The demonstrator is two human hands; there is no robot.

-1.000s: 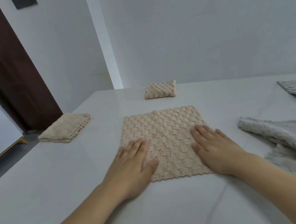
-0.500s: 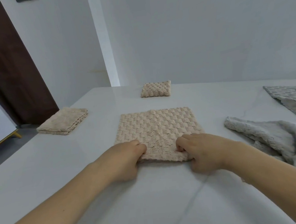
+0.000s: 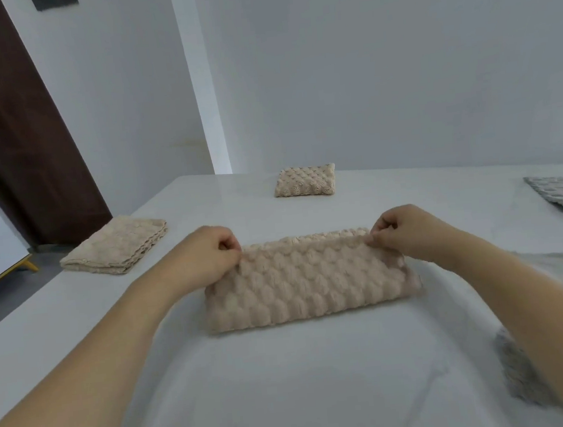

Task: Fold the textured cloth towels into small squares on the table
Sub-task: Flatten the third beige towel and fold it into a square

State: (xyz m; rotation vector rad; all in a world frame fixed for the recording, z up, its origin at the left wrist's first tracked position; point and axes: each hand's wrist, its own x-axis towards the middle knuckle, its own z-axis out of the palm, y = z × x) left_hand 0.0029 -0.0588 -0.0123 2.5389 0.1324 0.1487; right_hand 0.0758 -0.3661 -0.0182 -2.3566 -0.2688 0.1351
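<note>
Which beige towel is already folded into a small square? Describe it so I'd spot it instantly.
Look across the white table to its far edge by the wall. The small square towel lies there alone, beyond both hands. It is smaller and puffier than the flat stack at the left edge.

You have no text, label, brand, number or sign to read anywhere in this view. The towels, the table and the walls that you see bear no lettering at all.
</note>
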